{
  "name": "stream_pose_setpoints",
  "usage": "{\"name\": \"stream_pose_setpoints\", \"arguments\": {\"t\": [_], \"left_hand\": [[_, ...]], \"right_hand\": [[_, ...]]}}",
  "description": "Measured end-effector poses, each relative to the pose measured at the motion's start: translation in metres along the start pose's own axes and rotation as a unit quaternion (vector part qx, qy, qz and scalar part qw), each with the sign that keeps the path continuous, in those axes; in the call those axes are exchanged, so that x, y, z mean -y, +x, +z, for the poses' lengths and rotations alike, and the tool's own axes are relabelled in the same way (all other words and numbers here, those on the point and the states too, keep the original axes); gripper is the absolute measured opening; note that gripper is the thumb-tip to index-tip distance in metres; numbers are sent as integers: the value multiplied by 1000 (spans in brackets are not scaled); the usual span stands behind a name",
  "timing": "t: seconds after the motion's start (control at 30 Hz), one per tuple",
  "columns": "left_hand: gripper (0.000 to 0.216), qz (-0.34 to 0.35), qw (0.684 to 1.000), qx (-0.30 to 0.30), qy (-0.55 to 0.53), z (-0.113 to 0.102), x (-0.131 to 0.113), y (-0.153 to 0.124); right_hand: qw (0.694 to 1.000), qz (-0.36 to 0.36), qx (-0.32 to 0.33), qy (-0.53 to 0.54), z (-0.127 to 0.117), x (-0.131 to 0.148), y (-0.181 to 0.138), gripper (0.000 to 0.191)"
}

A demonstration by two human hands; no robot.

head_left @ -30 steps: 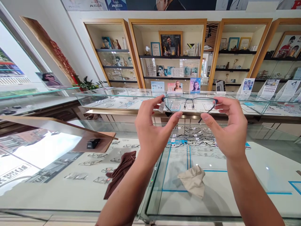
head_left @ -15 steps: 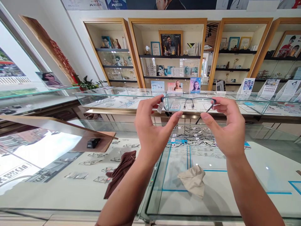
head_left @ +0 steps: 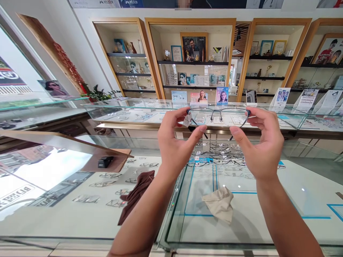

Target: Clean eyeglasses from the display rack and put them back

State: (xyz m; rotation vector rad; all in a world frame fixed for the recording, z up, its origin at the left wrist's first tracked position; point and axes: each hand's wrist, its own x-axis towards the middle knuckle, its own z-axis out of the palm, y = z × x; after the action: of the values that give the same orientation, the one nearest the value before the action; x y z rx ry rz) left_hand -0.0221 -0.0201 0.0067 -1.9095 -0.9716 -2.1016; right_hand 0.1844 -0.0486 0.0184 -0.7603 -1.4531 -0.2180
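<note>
Thin dark-rimmed eyeglasses are held up in the air, lenses facing away, their temple arms pointing down toward me. My left hand grips the left hinge corner between its fingers, thumb apart below. A small clear tag hangs at that side. My right hand holds the right hinge corner in the same way. Below the hands, a crumpled beige cloth lies on the glass counter. A dark brown cloth lies left of my left forearm.
Several eyeglass frames show in the case beneath the hands, and more sit at left. A tilted wooden-backed mirror stands on the left counter. Across the aisle runs another glass display case with upright cards; wall shelves are behind it.
Both hands and the eyeglasses have shifted slightly right. The eyeglasses' temple tips now sit farther apart, and the view has tilted a little.
</note>
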Motion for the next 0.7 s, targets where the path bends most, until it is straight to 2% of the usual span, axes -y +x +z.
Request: {"name": "stream_pose_setpoints", "arguments": {"t": [0.7], "left_hand": [[45,-7,999,2,-35,6,7,-1]], "right_hand": [[1000,-19,-8,-1,-1,2,0,44]]}}
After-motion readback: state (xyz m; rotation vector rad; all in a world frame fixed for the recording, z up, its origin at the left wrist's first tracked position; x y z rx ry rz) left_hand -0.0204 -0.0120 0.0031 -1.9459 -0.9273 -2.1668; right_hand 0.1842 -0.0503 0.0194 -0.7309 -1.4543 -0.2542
